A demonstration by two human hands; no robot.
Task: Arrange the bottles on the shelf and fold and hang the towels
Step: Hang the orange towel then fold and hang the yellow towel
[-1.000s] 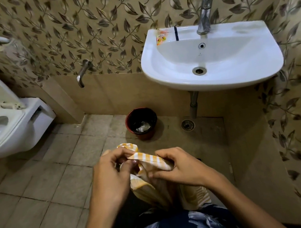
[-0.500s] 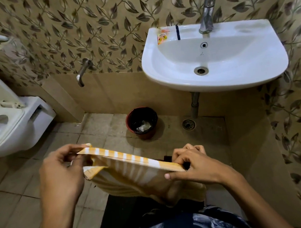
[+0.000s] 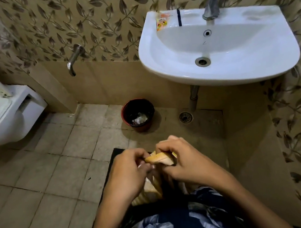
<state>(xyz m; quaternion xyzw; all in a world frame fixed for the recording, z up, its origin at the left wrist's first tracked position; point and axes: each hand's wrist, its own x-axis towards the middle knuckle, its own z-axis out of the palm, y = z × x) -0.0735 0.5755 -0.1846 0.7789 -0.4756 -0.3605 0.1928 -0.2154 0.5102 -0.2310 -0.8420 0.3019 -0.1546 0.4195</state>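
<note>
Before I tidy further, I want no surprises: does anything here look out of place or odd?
Mostly no. A small orange packet lies on the sink rim left of the tap, and crumpled paper sits in the bin. Both hands pinch the striped towel.

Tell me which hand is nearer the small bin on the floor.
Left. The left hand lies almost straight below the bin; the right hand sits farther off to the bin's right. Both grip the striped towel.
</note>
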